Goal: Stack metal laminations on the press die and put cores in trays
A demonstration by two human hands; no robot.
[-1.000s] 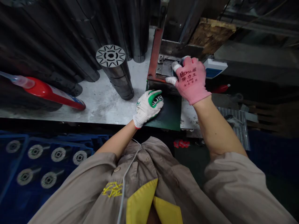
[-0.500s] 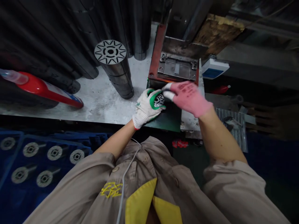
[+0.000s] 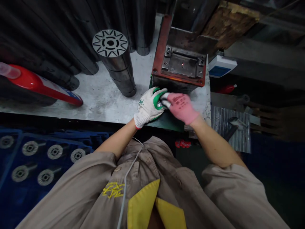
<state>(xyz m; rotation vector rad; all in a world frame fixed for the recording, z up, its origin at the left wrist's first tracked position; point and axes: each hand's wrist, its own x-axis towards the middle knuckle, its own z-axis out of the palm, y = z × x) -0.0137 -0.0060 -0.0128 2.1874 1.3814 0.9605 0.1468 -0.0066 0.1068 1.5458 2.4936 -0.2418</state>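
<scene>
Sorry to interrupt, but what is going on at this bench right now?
A person is working at a steel bench beside a die set on a red plate. Their white-and-green-gloved left hand cups a small slotted metal disc above a dark green mat, with their pink-gloved right hand right against it. A tall stack of similar slotted discs stands nearby.

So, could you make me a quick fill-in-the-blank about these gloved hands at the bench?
The left hand wears a white glove with a ____ palm.
The right hand wears a ____ glove.
The tall metal stack topped by a slotted disc stands to the ____ of the hands.

Missing words: green; pink; left.
</scene>
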